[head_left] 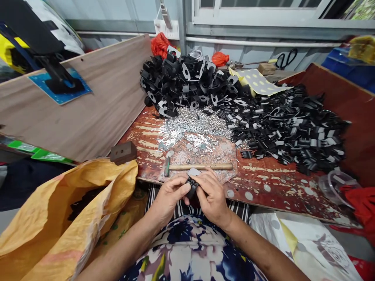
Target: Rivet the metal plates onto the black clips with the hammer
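Observation:
Between my two hands, just over the table's front edge, is a small black plastic clip [192, 186] with a grey pad at its top. My left hand [172, 191] pinches it from the left, thumb on its face. My right hand [212, 193] grips its right side with bent fingers, which hide part of it. Beyond my hands lies a hammer [202, 166] with a wooden handle and a dark green head. Behind the hammer, metal pins [196, 142] are scattered, next to a heap of small silvery springs or similar bits [205, 117].
Black clip parts form piles at the back [187, 78] and right [293, 128]. A wooden board [88, 97] slants along the left, with a dark block [123, 152] near its end. A yellow sack [96, 199] gapes at lower left. At right stands a clear plastic tub [334, 187].

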The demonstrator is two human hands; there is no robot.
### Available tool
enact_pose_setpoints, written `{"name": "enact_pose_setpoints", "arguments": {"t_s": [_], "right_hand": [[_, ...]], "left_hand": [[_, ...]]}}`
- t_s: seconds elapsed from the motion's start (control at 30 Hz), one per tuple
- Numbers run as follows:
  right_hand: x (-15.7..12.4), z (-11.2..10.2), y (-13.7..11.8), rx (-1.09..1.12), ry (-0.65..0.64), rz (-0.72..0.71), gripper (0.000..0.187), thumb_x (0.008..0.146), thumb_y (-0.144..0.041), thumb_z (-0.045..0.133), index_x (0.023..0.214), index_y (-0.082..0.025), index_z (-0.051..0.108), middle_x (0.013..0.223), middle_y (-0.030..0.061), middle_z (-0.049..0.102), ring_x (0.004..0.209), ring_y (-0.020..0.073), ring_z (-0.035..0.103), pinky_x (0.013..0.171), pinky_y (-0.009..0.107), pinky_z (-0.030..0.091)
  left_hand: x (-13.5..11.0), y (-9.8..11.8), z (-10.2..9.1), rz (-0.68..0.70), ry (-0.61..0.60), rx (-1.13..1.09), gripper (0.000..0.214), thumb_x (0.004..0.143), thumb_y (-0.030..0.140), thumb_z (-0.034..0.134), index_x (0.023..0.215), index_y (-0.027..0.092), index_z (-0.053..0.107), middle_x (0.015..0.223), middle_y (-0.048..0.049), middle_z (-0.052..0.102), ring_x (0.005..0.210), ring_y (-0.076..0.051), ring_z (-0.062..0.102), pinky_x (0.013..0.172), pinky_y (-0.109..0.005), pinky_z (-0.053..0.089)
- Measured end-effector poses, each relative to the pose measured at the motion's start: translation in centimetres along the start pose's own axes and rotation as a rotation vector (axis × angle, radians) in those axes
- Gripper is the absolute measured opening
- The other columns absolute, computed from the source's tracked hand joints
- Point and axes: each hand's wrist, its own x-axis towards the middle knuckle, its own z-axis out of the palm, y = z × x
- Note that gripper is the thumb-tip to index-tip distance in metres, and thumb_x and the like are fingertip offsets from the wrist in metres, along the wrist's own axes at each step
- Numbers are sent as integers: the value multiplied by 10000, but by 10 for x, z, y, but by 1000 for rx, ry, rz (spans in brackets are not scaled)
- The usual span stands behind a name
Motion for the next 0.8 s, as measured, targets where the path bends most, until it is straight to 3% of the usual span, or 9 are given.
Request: {"name": "enact_pose_setpoints", "arguments": {"t_s": [0.17, 0.23, 0.3, 0.37, 0.47, 0.53, 0.6, 0.7, 0.8], "right_hand": [[2, 0, -5, 270, -241, 229, 387, 908, -141, 524, 1187, -288, 747, 992, 4, 780, 963, 202, 713, 1153, 481, 416], [19, -3, -4, 241, -427, 249, 407, 888, -118, 506, 1155, -288, 763, 1017, 0, 787, 975, 196, 714, 1079, 436, 484], [45, -4, 0, 66, -531, 237, 389, 920, -127, 488, 1156, -270, 763, 1054, 20, 785, 973, 192, 705, 961, 378, 540], [73, -2, 7, -256, -521, 224, 359, 971, -157, 474, 1209, -225, 733, 1118, 69, 765, 993, 205, 689, 917, 364, 538], [104, 9, 20, -660, -589, 196, 260, 988, -211, 526, 1134, -167, 736, 1100, 124, 730, 985, 232, 674, 882, 348, 519], [113, 19, 28, -724, -680, 192, 201, 966, -187, 556, 971, -142, 752, 1027, 135, 719, 907, 223, 679, 813, 314, 513], [115, 24, 33, -719, -695, 193, 212, 939, -106, 541, 864, -119, 739, 976, 146, 712, 835, 207, 679, 760, 296, 505], [107, 21, 32, -673, -652, 162, 239, 931, -50, 509, 863, -132, 723, 969, 123, 716, 852, 190, 680, 779, 283, 511], [88, 16, 20, -182, -413, 130, 179, 951, -101, 549, 911, -180, 705, 1003, 67, 743, 947, 174, 700, 877, 294, 542]], "left_hand": [[-11, -1, -22, 38, 19, 147, 290, 790, 434, 817, 734, 152, 781, 1376, -129, 489, 792, -165, 580, 476, -236, 571], [-15, -2, -33, 38, 45, 166, 272, 806, 422, 806, 751, 156, 787, 1364, -126, 532, 786, -158, 575, 483, -211, 549], [-17, -2, -44, 23, 90, 142, 247, 796, 410, 822, 795, 164, 801, 1142, -107, 635, 725, -131, 545, 500, -179, 515], [-18, -2, -51, -6, 157, 84, 247, 753, 396, 863, 815, 165, 802, 927, -63, 655, 677, -109, 526, 545, -168, 514], [-18, -1, -54, -58, 253, 6, 301, 657, 389, 930, 787, 158, 786, 842, -36, 644, 711, -124, 550, 638, -212, 573], [-19, 1, -53, -83, 278, -13, 342, 619, 404, 950, 769, 151, 775, 827, -35, 631, 743, -144, 551, 652, -249, 602], [-19, 3, -51, -95, 274, -17, 366, 605, 419, 956, 757, 147, 764, 813, -31, 618, 742, -145, 539, 647, -262, 614], [-19, 6, -48, -108, 243, -44, 362, 620, 420, 949, 733, 146, 741, 794, -18, 582, 715, -128, 512, 613, -242, 608], [-16, 7, -43, -121, 188, -107, 365, 658, 434, 927, 698, 144, 710, 781, -8, 532, 681, -114, 473, 559, -234, 597]]}}
